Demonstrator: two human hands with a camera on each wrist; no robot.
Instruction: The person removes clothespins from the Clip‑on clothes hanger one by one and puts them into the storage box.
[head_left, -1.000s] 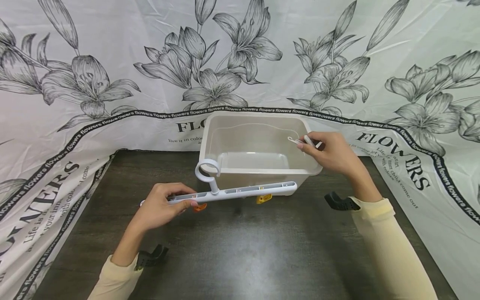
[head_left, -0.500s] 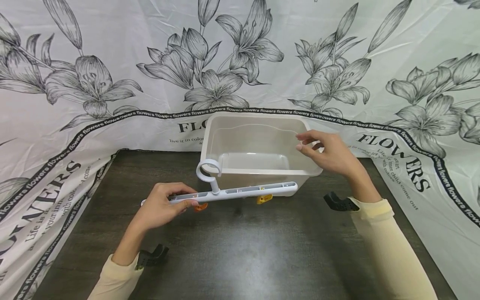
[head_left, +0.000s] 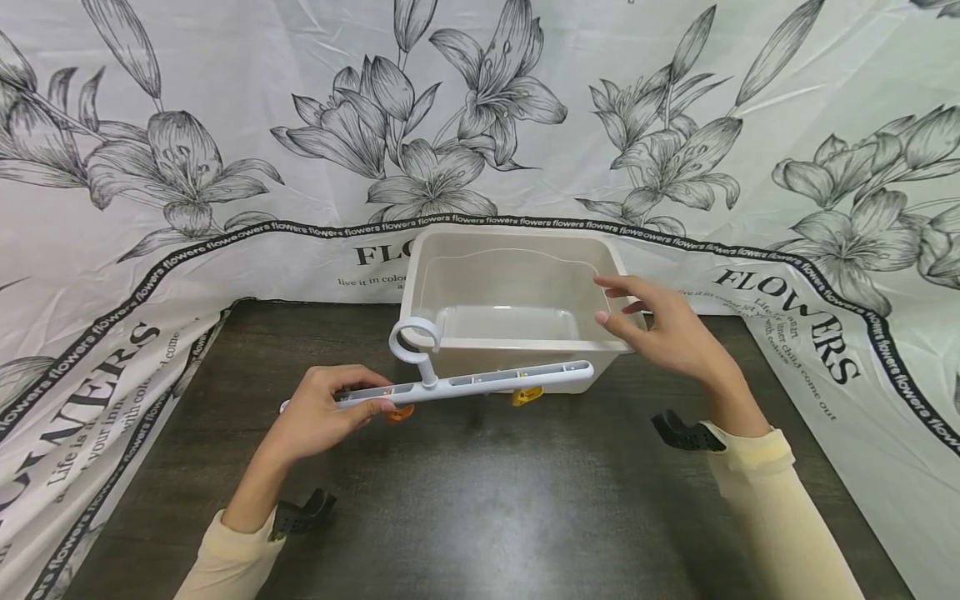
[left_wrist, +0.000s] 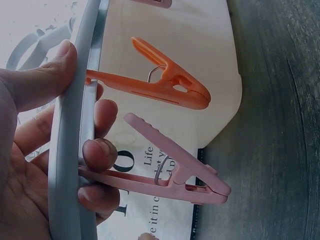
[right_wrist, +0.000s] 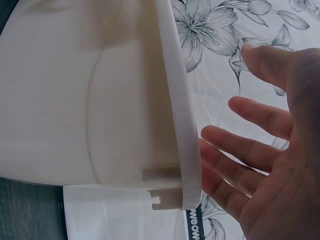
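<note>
A pale grey clip hanger point(head_left: 495, 382) with a ring-shaped hook on top is gripped near its left end by my left hand point(head_left: 330, 412). Thumb and fingers wrap its bar in the left wrist view, where an orange clothespin point(left_wrist: 150, 90) and a pink clothespin point(left_wrist: 170, 146) hang from it. Farther along hangs a yellow clothespin point(head_left: 528, 396). My right hand point(head_left: 675, 329) is at the right side of a beige plastic bin point(head_left: 517, 342), holding nothing. Its fingers are spread beside the bin's rim in the right wrist view.
The bin stands at the back of a dark wood table point(head_left: 480, 500), behind the hanger. A white cloth point(head_left: 240, 92) printed with grey flowers hangs behind and along both sides. Black mounts point(head_left: 686, 429) sit on the wrists.
One second ago my right hand pinched a small white hooked thing over the bin. It let go, and the thing is out of sight. The hand then opened wider and moved slightly right and down.
</note>
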